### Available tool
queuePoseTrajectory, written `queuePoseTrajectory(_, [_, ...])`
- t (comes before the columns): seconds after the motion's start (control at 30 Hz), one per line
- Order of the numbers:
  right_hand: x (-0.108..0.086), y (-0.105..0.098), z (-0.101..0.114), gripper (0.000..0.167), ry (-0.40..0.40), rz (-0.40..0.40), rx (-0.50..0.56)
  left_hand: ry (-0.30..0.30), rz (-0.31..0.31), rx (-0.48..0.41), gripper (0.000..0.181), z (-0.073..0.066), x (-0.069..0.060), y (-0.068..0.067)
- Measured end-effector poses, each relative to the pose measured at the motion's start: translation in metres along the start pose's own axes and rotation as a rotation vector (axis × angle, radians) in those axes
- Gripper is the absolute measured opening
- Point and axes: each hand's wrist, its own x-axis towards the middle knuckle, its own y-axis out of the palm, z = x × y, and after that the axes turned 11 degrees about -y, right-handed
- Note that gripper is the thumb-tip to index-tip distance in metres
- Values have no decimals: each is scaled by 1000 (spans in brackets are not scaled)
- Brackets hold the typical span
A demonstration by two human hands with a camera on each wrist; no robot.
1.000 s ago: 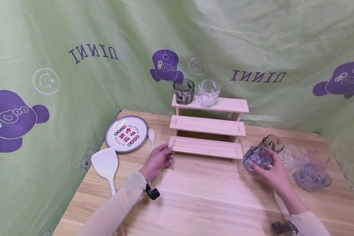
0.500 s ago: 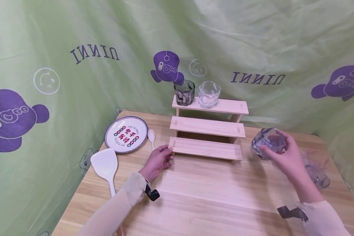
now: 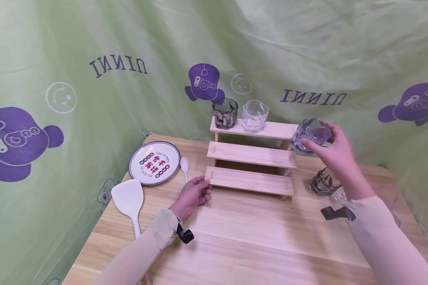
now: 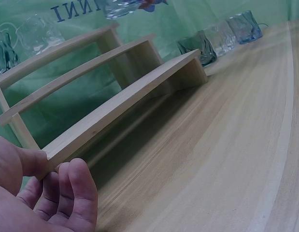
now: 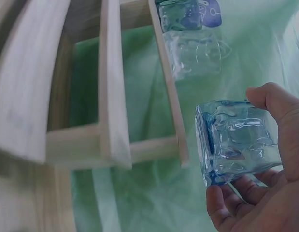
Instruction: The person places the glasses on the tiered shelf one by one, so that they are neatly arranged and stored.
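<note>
My right hand (image 3: 340, 158) holds a bluish faceted glass (image 3: 310, 136) in the air, at the right end of the top shelf of a three-step wooden rack (image 3: 251, 154). In the right wrist view the thumb lies on one side of the glass (image 5: 238, 137) and the fingers on the other; a gap separates it from the rack. With my left hand (image 3: 192, 196) I pinch the left end of the lowest step, thumb above and fingers curled below in the left wrist view. A dark grey glass (image 3: 225, 114) and a clear glass (image 3: 255, 117) stand on the top shelf's left half.
Right of the rack stand a dark glass (image 3: 324, 182), a clear glass (image 4: 221, 38) and a bluish glass (image 4: 245, 27), partly behind my right arm in the head view. To the left lie a plate (image 3: 154, 163), a small white spoon (image 3: 185, 165) and a white spatula (image 3: 128, 198).
My right hand has lifted the bluish glass off to the right of the rack, then up and back left to top-shelf height. The left hand has kept its place on the lowest step.
</note>
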Motion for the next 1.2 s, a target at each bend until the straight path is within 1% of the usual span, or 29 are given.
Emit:
queuePoseTrajectory(0.17, [20,11,8,98,16,7,48,-9,11,4,43,-1,-1,3])
queuePoseTrajectory(0.33, [40,21,12,100,-6,13,45,-10,7,0,39,-2,-3,4])
queuePoseTrajectory(0.53, [55,31,13,101,5,19,67,-7,7,8,39,-2,-2,4])
queuePoseTrajectory(0.77, [62,36,12,105,23,33,75,-8,5,6,38,-2,-2,3])
queuePoseTrajectory(1.03, [65,40,12,105,26,45,77,-13,-3,4,36,-3,-5,2])
queuePoseTrajectory(1.2, [65,40,14,106,24,54,57,-9,-3,3,37,-3,-6,1])
